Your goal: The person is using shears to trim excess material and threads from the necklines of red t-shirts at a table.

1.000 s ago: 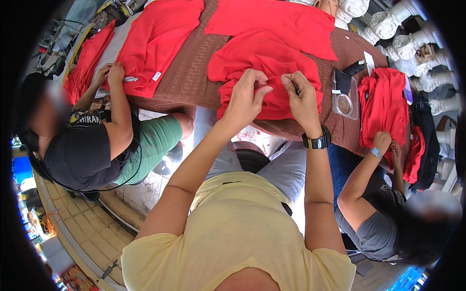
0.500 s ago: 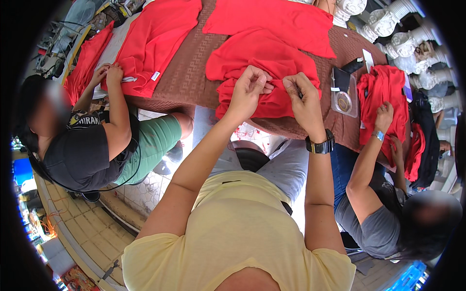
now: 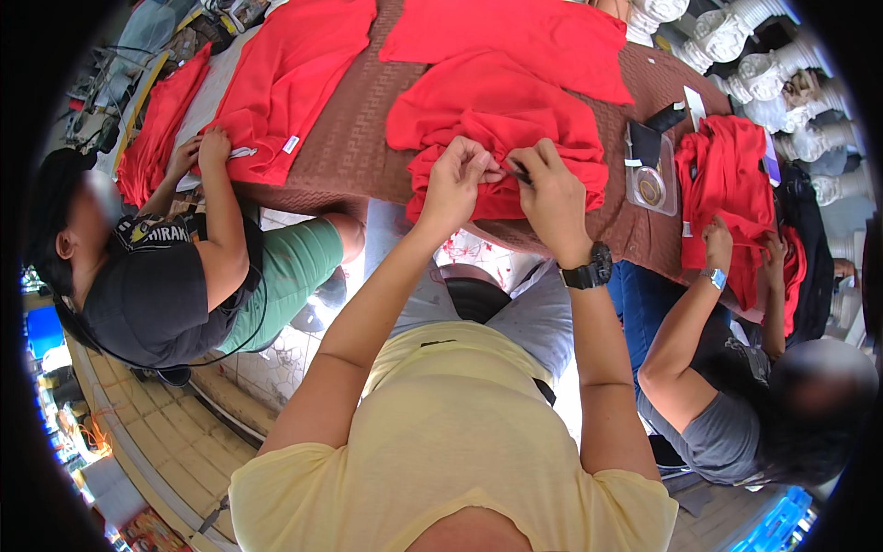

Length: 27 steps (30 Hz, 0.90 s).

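Note:
A bunched red garment (image 3: 497,110) lies in folds at the table edge in front of me. My left hand (image 3: 454,184) is closed in a pinch at its near folds, seemingly on the cloth. Close beside it on the right, my right hand (image 3: 554,195) has its fingers curled, with a small dark object (image 3: 522,175) between thumb and fingers. Its kind is too small to make out. The two sets of fingertips nearly meet over the red fabric.
A brown patterned cloth covers the table (image 3: 354,138). Right of my garment sits a clear plastic box (image 3: 655,189) with a black case. People at left and right handle other red garments (image 3: 294,83). White ornate columns (image 3: 727,41) stand at the far right.
My right hand has moved left, closer to my left hand, and its dark object shows more. Both hands sit slightly nearer to me. The right-hand person's hands have shifted on their garment.

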Tool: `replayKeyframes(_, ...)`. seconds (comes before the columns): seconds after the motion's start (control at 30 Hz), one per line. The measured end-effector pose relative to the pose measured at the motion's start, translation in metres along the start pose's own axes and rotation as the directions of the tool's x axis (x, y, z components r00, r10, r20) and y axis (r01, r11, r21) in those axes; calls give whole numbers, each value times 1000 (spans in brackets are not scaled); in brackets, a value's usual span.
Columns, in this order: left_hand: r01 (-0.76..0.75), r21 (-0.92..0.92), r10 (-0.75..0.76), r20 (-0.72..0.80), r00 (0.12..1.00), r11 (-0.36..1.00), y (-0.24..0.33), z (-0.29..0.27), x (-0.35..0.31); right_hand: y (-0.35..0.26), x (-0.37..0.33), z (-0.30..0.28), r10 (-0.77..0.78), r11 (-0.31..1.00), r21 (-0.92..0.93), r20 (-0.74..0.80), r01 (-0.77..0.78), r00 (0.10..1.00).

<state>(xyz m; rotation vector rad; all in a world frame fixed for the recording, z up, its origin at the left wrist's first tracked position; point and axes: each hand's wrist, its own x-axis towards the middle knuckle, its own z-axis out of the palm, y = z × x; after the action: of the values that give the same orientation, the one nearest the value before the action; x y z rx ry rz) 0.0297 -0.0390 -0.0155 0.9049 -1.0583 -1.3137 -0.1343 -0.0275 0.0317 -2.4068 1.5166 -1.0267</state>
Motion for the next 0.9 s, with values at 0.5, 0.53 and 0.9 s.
replayKeyframes(0.5, -66, 183, 63, 21, 998, 981, -22, -15, -4, -20, -2, 29, -131, 767, -604, 181, 216, 975)
replayKeyframes(0.53, -68, 179, 64, 30, 998, 981, -22, -15, -4, -20, -2, 28, -132, 766, -605, 185, 219, 974)
replayKeyframes(0.9, -72, 175, 65, 50, 997, 982, -15, -18, -9, -32, -2, 21, -75, 729, -646, 254, 227, 964)
